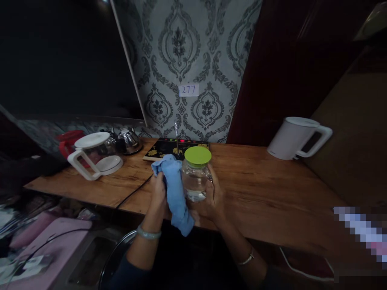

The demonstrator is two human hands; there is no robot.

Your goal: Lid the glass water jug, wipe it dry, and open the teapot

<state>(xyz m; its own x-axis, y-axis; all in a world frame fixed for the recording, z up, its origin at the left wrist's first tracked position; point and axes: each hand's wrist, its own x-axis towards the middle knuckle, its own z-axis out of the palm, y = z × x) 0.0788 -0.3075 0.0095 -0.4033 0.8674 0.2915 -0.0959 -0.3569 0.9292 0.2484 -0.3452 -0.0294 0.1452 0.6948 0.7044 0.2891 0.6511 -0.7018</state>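
A glass jug with a green lid and clear liquid inside is at the front of the wooden table. My right hand is closed round the jug's right side, where a handle seems to be. In my left hand is a blue cloth, bunched up and hanging down past the table's front edge. The cloth lies close against the jug's left side; whether they touch I cannot tell. Behind both is a black induction cooktop with gold flowers and a lit red display.
A white-handled glass pot, a red pitcher and a steel kettle stand on the table at left. A white electric kettle is at right. A black cord crosses the front edge. A dark screen overhangs the left side.
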